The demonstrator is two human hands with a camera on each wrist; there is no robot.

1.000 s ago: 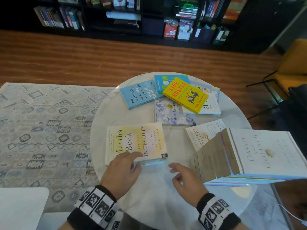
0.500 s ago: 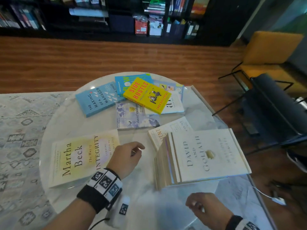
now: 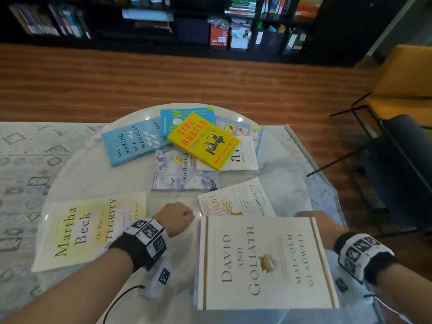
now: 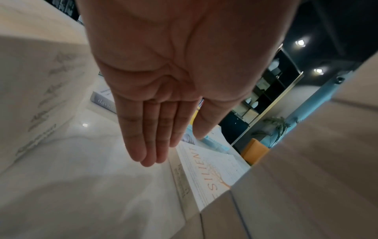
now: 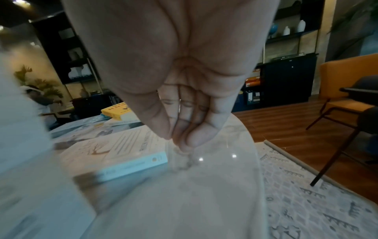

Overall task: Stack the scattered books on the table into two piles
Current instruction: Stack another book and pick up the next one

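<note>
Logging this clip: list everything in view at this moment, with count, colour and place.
Table: one, white marble, round, centre.
David and Goliath: one, white, nearest, between the hands.
Martha Beck book: one, pale yellow, near left.
Resilient book: one, white, partly hidden behind David and Goliath.
Levithan book: one, lavender, centre.
Side Hustle: one, yellow, on top of the far cluster.
Manager book: one, blue, far left.
Teal book, white book, pale blue book: one each, partly under Side Hustle.
Rug: one, grey patterned, under the table.
Orange chair: one, far right.
Shelves: dark, along the back.
Left hand: fingers straight, empty.
Right hand: fingertips bunched, empty.
</note>
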